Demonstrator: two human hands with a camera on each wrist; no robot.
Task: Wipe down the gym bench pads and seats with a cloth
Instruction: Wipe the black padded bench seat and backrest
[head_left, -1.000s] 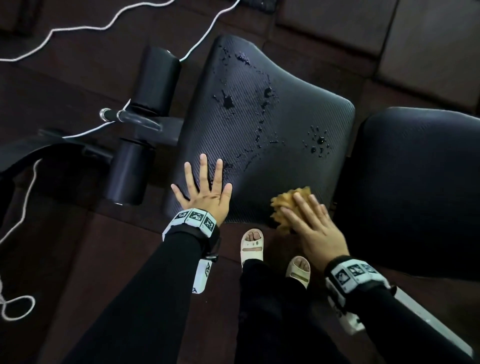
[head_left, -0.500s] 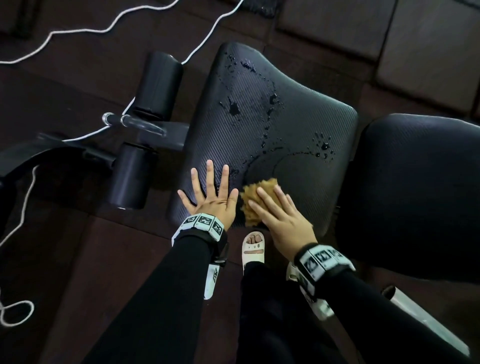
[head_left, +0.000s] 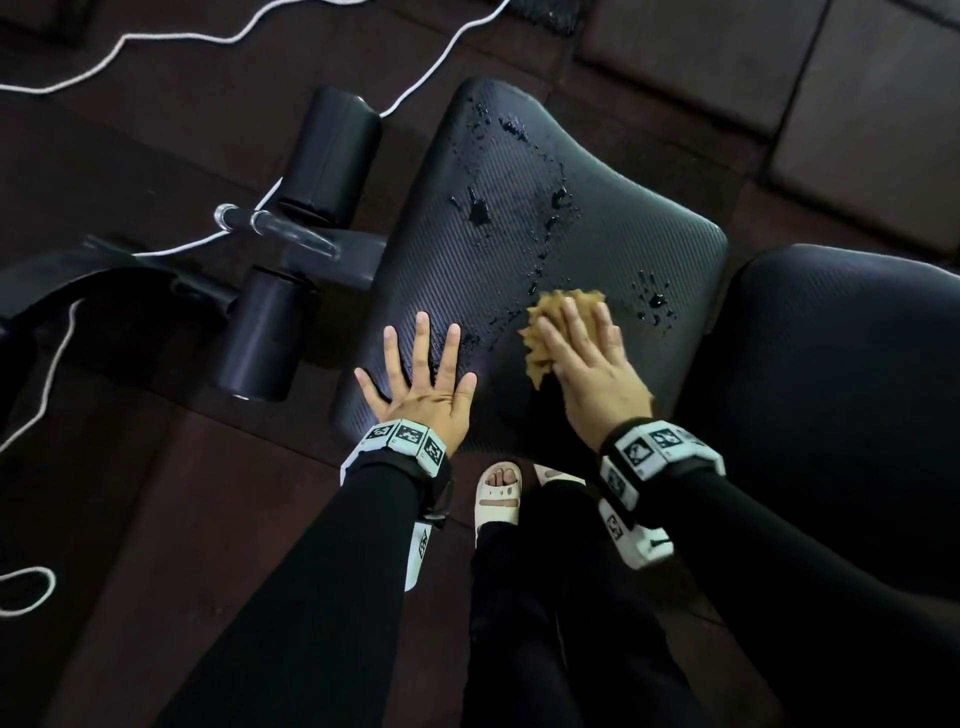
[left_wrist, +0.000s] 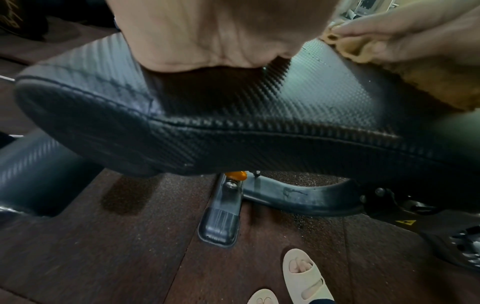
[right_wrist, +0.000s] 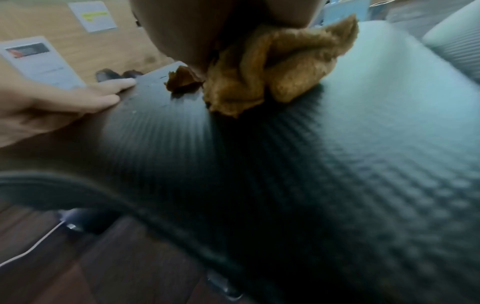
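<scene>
Seat pad (head_left: 519, 249) mid-frame is mid-wipe — right hand (head_left: 592, 374) presses the tan cloth (head_left: 550, 332) flat-fingered, left hand (head_left: 421, 384) splayed beside it. Next, probably: droplets (head_left: 655, 302) up and right.

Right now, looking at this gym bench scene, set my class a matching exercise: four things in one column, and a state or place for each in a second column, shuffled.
Column A
1. left hand
2. cloth
3. seat pad
4. white cord

Column B
a. lying on the floor
b. spattered with droplets
c. flat on the pad, fingers spread
d. bunched under the right hand

Pairs: 1-c, 2-d, 3-b, 4-a
</scene>
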